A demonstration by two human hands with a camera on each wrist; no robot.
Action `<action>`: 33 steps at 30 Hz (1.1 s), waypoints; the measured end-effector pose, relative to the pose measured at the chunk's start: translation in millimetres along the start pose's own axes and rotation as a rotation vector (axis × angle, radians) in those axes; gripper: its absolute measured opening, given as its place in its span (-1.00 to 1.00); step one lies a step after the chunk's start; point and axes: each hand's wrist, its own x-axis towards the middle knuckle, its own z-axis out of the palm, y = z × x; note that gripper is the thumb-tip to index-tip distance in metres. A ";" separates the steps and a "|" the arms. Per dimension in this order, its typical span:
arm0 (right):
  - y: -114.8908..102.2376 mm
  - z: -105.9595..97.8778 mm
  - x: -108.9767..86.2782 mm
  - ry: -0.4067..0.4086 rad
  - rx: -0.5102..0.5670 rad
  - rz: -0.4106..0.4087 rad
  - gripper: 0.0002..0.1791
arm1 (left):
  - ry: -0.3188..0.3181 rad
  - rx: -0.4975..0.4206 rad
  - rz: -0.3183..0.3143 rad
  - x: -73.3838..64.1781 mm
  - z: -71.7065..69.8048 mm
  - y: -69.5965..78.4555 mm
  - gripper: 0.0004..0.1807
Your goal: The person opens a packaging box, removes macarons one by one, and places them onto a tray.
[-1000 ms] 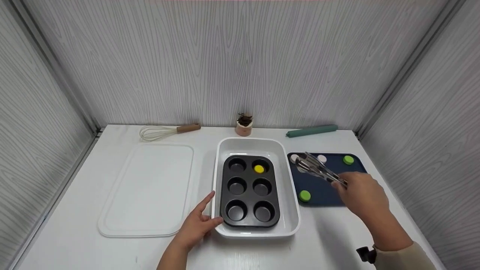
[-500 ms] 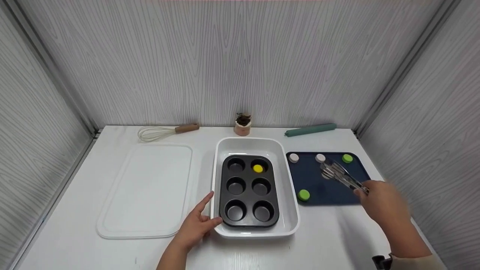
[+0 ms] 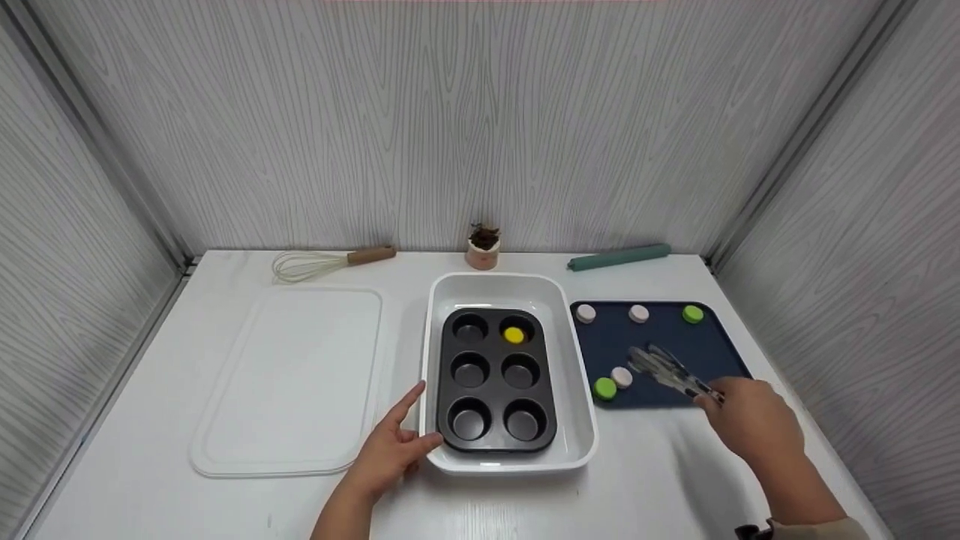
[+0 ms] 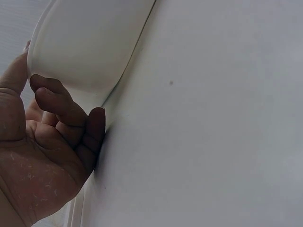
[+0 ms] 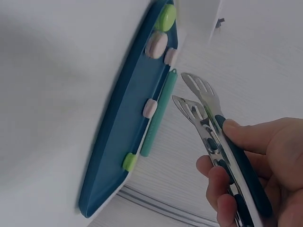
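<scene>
My right hand (image 3: 754, 420) grips metal tongs (image 5: 218, 142) with dark blue-green grips. Their slotted tips stand apart above the dark blue tray (image 3: 660, 360), with nothing between them. On the tray a pale pink macaron (image 3: 621, 377) lies against a green macaron (image 3: 605, 388) near the front left corner. Two more pale macarons (image 3: 638, 313) and another green macaron (image 3: 692, 314) sit along the back edge. My left hand (image 3: 386, 454) holds the left rim of the white rectangular tub (image 3: 585, 442), thumb over the edge. Inside it, a black muffin pan (image 3: 499, 390) has a yellow macaron (image 3: 514, 335) in its back right cup.
A white lid or board (image 3: 300, 382) lies left of the tub. Along the back stand or lie a whisk (image 3: 367, 256), a small potted plant (image 3: 483, 247) and a green rod-like tool (image 3: 619, 257). Grey wood-grain panels (image 3: 480, 127) enclose the white table.
The tongs went right over the tray, then back slightly left and nearer. A pale macaron at their tips has been let go beside the front green one. My left hand stays put.
</scene>
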 end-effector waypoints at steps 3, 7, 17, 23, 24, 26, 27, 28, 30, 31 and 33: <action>-4.7 8.6 2.3 -0.033 0.012 -0.002 -0.55 | -0.002 -0.001 0.000 0.2 1.1 -0.3 0.05; -6.3 17.6 5.2 -0.049 0.015 0.003 -0.57 | -0.007 0.002 -0.001 1.0 2.3 -1.1 0.05; -0.7 26.1 4.9 -0.071 0.033 0.018 -0.69 | 0.001 0.013 -0.003 1.1 2.6 -1.1 0.06; 14.7 21.4 -0.9 -0.046 0.035 0.054 -0.62 | 0.008 0.026 -0.011 0.1 2.7 -1.5 0.06; 17.4 20.1 -2.0 -0.045 0.036 0.059 -0.62 | 0.008 0.024 -0.012 -0.2 2.3 -1.2 0.06; 22.8 17.0 -3.6 -0.046 0.040 0.069 -0.62 | 0.006 0.017 -0.010 -0.6 1.4 -0.7 0.06; 25.2 16.0 -4.4 -0.046 0.040 0.073 -0.62 | 0.004 0.015 -0.007 -0.7 0.8 -0.4 0.06; 27.4 15.2 -5.4 -0.045 0.039 0.073 -0.62 | 0.002 0.012 -0.005 -0.7 0.4 0.1 0.06; 31.5 14.3 -6.9 -0.048 0.041 0.081 -0.63 | -0.001 0.009 -0.001 -0.6 -0.6 0.5 0.06; 33.1 14.0 -7.4 -0.051 0.039 0.083 -0.63 | -0.003 0.010 0.001 -0.6 -0.9 0.5 0.06; 35.4 13.9 -8.9 -0.054 0.035 0.086 -0.64 | -0.005 0.010 0.005 -0.8 -1.6 0.3 0.05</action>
